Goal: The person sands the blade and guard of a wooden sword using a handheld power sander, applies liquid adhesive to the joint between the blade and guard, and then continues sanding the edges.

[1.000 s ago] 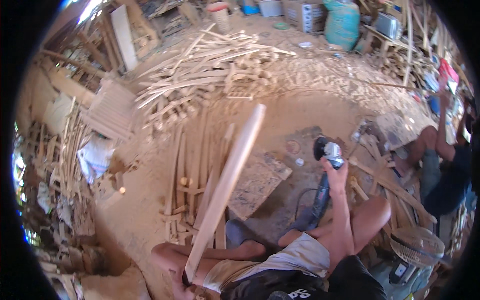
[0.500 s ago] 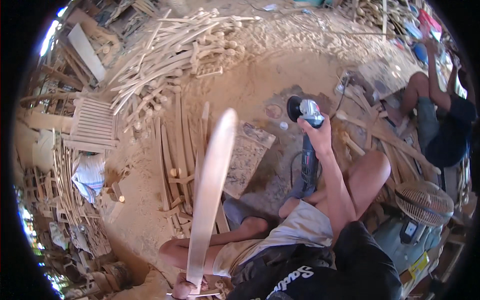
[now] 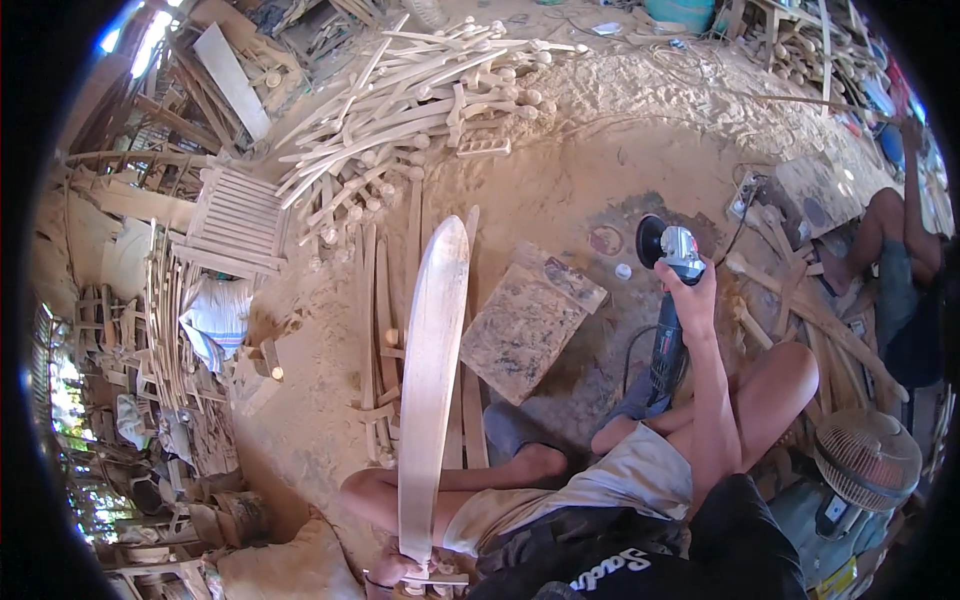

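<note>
My left hand [image 3: 393, 569] is closed round the lower end of a long wooden blade [image 3: 434, 370], pale and flat with a rounded tip. The blade stands nearly upright in the picture, and a short crosspiece [image 3: 440, 579] shows beside the hand. To the right, my right hand [image 3: 690, 297] grips an angle grinder [image 3: 668, 345] near its metal head. The grinder's dark round disc [image 3: 651, 238] faces left, apart from the blade. Below the grip, its dark body hangs down toward my feet. A worn wooden block [image 3: 525, 335] lies between blade and grinder.
A big heap of carved wooden pieces [image 3: 400, 110] lies on the dusty floor ahead. Long strips [image 3: 372, 320] lie left of the blade, near a slatted wooden panel [image 3: 238, 218]. A fan [image 3: 868, 458] stands at right. Beyond it sits another person [image 3: 890, 270].
The view has shifted, so the surroundings appear farther right. The wooden blade, blurred before, now looks sharp and shows more of its broad face. Both hands keep their holds.
</note>
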Demonstrator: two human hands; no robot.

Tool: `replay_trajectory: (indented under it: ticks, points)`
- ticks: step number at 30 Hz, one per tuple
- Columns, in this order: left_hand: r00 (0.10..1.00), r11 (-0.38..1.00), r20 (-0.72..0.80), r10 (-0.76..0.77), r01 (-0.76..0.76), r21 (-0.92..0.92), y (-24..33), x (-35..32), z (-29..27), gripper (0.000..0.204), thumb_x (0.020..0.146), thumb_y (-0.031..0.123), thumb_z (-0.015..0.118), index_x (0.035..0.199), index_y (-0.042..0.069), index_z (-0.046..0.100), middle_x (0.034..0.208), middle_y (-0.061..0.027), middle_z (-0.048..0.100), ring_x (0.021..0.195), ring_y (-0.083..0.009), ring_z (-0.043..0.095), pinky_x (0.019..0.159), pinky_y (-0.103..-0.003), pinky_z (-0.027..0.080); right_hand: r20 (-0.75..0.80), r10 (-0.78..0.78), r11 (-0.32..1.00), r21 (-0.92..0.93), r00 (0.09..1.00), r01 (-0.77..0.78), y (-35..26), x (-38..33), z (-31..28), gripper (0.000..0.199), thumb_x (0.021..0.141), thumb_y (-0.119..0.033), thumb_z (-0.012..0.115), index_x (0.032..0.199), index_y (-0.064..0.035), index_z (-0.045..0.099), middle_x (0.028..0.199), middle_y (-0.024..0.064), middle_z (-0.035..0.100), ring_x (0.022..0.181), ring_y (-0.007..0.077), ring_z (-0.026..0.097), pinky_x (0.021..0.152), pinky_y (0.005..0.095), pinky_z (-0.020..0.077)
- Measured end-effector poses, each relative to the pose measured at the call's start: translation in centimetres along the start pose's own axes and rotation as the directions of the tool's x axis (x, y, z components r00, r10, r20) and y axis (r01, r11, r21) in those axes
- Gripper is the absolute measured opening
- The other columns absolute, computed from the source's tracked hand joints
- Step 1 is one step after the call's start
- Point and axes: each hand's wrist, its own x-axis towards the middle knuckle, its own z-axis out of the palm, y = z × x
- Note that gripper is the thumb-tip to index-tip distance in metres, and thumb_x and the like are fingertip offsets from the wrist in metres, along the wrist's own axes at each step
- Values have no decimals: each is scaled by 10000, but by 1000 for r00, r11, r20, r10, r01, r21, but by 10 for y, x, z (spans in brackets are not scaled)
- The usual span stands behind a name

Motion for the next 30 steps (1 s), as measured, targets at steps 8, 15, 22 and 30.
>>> replay_trajectory:
  ticks: [8, 15, 22, 30]
  points:
    - [997, 995, -79, 27, -34, -94, 36, 24, 30, 621, 603, -121, 685, 1221, -62, 716, 953, -206, 789, 821, -318, 761, 705, -445, 607, -32, -25, 999, 24, 999, 26, 0, 12, -16, 777, 843, -240, 961, 1392, 65, 505, 1015, 73, 710, 820, 130, 681, 718, 293, 565]
    - [959, 989, -242, 148, -135, 67, 56, 35, 18, 587, 848, 108, 754, 1384, -25, 555, 1244, -187, 675, 1094, -283, 634, 934, -436, 515, 54, 67, 997, 42, 996, -69, 6, 13, -1, 616, 848, -207, 949, 1296, 48, 611, 999, 46, 732, 784, 120, 674, 722, 312, 560]
    - [644, 534, -348, 681, -112, 838, 93, 18, -6, 517, 1166, 444, 530, 1501, 51, 521, 1392, -184, 611, 1376, -285, 546, 1172, -459, 436, -68, 138, 981, -129, 988, -146, -7, -7, -16, 546, 875, -346, 951, 1265, -30, 736, 1089, 65, 722, 892, 220, 677, 782, 409, 585]
    - [106, 733, -856, 507, 469, 492, -29, -137, -52, 597, 1133, 592, 524, 1236, 4, 520, 942, -272, 623, 869, -385, 664, 784, -547, 497, -69, 146, 966, -207, 987, -157, 2, -16, -15, 586, 776, -366, 991, 1114, 62, 775, 1107, 132, 704, 936, 274, 672, 830, 438, 597]
